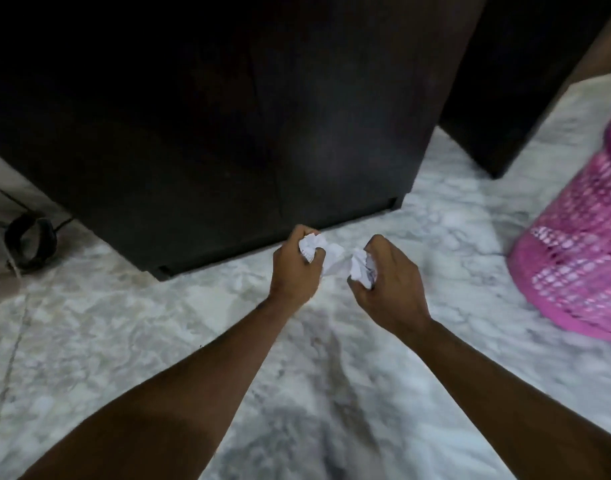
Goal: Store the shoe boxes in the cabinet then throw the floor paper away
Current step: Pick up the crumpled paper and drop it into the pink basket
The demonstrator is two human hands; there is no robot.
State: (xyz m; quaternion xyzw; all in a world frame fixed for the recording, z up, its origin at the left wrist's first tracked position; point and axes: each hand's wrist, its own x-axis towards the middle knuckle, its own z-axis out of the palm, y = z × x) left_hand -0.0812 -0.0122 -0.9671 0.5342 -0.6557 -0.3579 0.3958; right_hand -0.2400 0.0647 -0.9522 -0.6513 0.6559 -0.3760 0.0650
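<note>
Above marble floor (124,341), left hand (293,268) and right hand (388,282) gripping crumpled paper (359,268), writing unreadable

A: Dark cabinet (207,126) fills everything ahead, doors closed, its base meeting the marble floor (130,341). No way through there.

B: And right of the cabinet?

A: A bare strip of floor, then the pink mesh basket (574,251), well apart from the cabinet. Open room between them.

B: Left of it?

A: A black coiled cable (30,242) lies just beside the cabinet's left corner.
</note>
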